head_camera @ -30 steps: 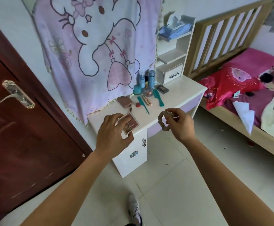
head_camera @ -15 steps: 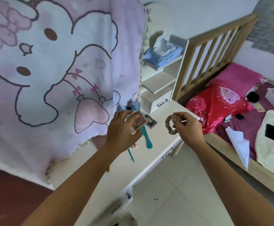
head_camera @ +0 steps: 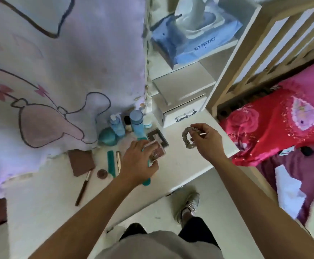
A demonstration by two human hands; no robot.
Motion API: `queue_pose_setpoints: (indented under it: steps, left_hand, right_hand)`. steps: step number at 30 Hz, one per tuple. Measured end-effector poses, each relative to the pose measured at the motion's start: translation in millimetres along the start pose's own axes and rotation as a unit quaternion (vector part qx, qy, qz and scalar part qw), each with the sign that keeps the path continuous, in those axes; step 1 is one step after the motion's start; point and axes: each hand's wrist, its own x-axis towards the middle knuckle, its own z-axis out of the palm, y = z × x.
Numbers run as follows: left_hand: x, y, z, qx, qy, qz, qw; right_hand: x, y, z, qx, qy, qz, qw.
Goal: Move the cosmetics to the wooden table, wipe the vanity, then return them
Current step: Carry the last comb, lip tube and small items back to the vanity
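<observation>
Step in hand, as judged from the layout: returning cosmetics to the vanity desk (head_camera: 186, 165), since both hands carry items above a top that is already populated.

Left hand (head_camera: 137, 163): closed on a pink compact palette (head_camera: 155, 153), held low over the desk, just in front of a dark square compact (head_camera: 158, 137) lying there.

Right hand (head_camera: 206, 141): pinched on a beige scrunchie (head_camera: 187, 137) and a thin white stick, held above bare desk near the right edge.

Next move calls for lowering the palette onto free surface without striking the teal comb (head_camera: 111, 163) or the gold tube (head_camera: 118, 161) beside the hand, then releasing the scrunchie on the clear patch.

Surface: white top. Blue bottles (head_camera: 136, 122) and a teal round container stand at the back; a brown case (head_camera: 81, 161), a brush (head_camera: 84, 187) and a small round pot lie to the left.

Room: a cartoon-print cloth (head_camera: 59, 71) hangs behind; white shelving holds a wet-wipe pack (head_camera: 199, 34) and a small drawer; a wooden-railed bed with red bedding stands to the right
</observation>
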Motion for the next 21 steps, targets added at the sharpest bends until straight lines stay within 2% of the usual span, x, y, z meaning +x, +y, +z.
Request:
queue_pose_setpoints:
  steps: [4, 9, 16, 21]
  left_hand:
    - [7.6, 24.2, 45.2, 0.026, -0.038, -0.121, 0.992]
    - [16.3, 55.2, 86.9, -0.001, -0.048, -0.233, 0.971]
    - [5.5, 71.1, 120.1, -0.004, -0.093, -0.280, 0.956]
    - [0.0, 57.5, 134.0, -0.001, -0.112, -0.289, 0.951]
  right_hand:
    - [64.6, 18.6, -5.9, -0.009, -0.111, 0.010, 0.994]
    - [115.6, 40.1, -2.9, -0.009, -0.221, 0.013, 0.975]
    - [123.3, 96.7, 28.1, -0.089, -0.287, 0.027, 0.953]
    - [112.8, 128.7, 35.1, -0.225, -0.329, -0.076, 0.914]
